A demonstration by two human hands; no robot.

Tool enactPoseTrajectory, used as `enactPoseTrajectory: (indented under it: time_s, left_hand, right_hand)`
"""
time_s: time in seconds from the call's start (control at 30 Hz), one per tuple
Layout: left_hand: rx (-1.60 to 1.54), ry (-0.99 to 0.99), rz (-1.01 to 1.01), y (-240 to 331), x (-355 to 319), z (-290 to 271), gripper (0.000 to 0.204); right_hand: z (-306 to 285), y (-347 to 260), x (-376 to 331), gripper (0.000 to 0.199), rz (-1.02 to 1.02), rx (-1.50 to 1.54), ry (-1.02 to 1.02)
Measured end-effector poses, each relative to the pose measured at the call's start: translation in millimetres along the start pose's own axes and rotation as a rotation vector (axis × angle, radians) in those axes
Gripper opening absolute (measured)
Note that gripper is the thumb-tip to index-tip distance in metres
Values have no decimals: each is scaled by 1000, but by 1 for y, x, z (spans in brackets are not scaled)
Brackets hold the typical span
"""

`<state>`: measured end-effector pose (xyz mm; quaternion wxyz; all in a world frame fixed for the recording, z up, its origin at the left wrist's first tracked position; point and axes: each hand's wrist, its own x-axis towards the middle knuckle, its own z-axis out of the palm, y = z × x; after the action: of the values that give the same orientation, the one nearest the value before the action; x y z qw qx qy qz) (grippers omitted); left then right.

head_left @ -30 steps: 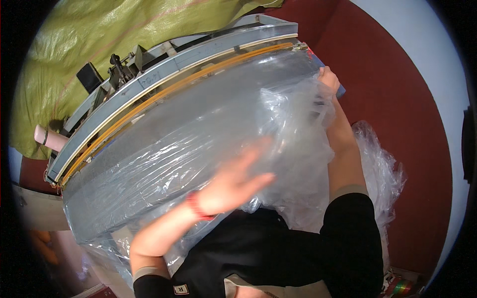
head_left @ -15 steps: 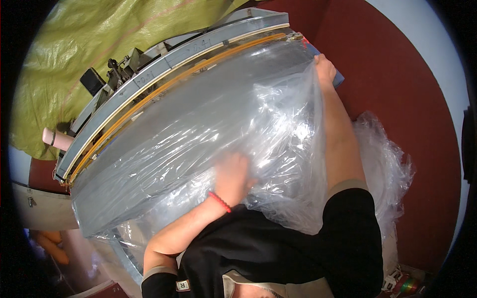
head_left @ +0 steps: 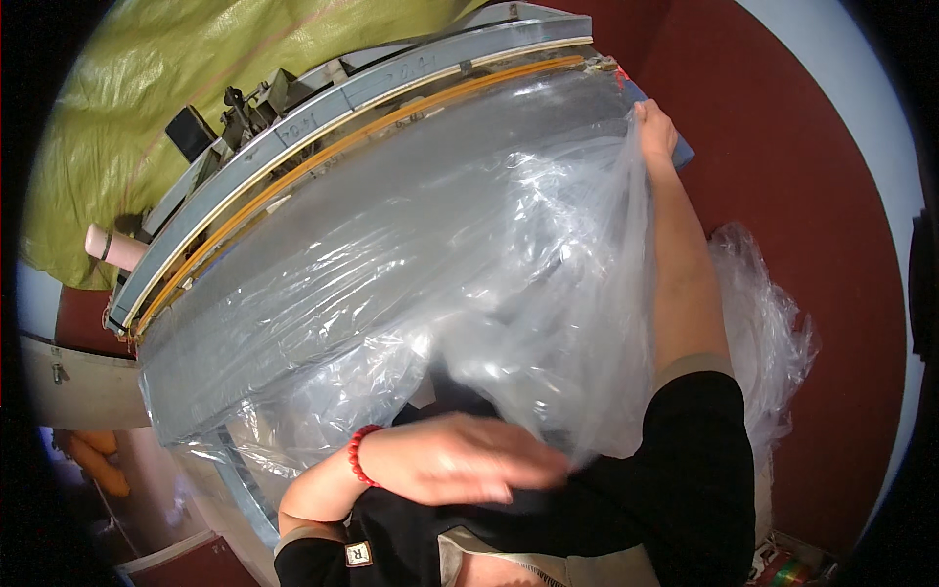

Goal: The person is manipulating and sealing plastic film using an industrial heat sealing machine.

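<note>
A: Head view. Left hand (head_left: 460, 460) low, near the body, palm down, fingers together and blurred; grips nothing, lies at the near edge of the bag (head_left: 440, 264).
B: And the right?
A: Right hand (head_left: 655, 127) far out at the bench (head_left: 391, 176) corner, fingers closed on the bag's far edge, pinching the film there.
B: Where's the bag?
A: Spread over the grey bench, from the sealer bar (head_left: 372, 108) at the back down to the body. Far half fairly flat; near half bunched and creased around something dark inside, hard to tell what.
B: Progress, then?
A: Seemingly midway. Bag laid out and one corner pulled taut; wrinkles near the body not yet smoothed, edge not yet under the bar.
B: Anything else around?
A: More crumpled film (head_left: 763, 313) at the right over the red floor (head_left: 812, 196), green sheet (head_left: 147, 88) beyond the bar.
</note>
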<state>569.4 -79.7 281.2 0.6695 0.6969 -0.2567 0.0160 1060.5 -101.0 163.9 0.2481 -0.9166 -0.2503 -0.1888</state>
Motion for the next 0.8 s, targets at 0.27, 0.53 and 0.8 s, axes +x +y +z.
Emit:
enactPoseTrajectory:
  time_s: [0.27,0.53,0.8]
  left_hand:
    - [885,665,-508,-133,-6,-8,26]
    - [-272,421,-377,-46,-37,-30,54]
    - [806,590,-915,58,-94,-22,48]
  right_hand:
    - [-1,-1,0,29,35,-15,-9]
    - [-3,6,0,29,12,18,-12]
    - [2,-3,0,30,-41,71,0]
